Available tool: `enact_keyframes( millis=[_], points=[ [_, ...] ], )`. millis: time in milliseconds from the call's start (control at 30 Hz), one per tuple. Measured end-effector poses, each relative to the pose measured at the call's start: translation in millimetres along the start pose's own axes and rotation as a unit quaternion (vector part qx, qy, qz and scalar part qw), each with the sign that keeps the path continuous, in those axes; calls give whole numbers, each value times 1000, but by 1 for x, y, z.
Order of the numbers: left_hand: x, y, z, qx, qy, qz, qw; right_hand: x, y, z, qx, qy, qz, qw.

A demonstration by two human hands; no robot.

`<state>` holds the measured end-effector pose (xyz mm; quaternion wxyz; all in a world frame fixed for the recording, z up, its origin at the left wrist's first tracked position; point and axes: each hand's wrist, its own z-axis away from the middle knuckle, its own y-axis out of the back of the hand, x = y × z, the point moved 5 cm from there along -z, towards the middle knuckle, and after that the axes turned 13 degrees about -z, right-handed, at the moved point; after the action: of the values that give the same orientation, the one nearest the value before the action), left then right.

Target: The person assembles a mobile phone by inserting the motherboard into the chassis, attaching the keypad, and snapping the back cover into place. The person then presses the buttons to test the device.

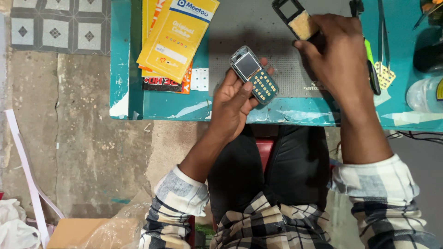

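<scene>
My left hand [234,100] grips a small opened phone [254,74] with its cover off, so the grey screen and the gold keypad contacts show. It is held over the front edge of the teal table [159,105]. My right hand [338,54] rests further back on the grey work mat [258,27], fingertips pinching a black phone front frame [295,16] that has a tan keypad pad in it.
Yellow and orange flat packets [174,37] lie stacked at the table's left. Tweezers [382,32], a green-handled tool [370,64] and a clear bottle [424,94] sit on the right. Bare concrete floor, a cardboard box [74,233] and plastic wrap lie at lower left.
</scene>
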<state>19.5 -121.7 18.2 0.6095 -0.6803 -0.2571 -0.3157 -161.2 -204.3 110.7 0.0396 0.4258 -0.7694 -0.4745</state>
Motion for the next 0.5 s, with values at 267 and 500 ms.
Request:
enact_keyframes(
  millis=[267,500],
  points=[
    [4,13,-11,127,-59,-227,964,23,-12,6,36,-95,-112,989],
    [23,28,-24,181,-85,-394,897,4,19,39,111,-42,-230,966]
  ],
)
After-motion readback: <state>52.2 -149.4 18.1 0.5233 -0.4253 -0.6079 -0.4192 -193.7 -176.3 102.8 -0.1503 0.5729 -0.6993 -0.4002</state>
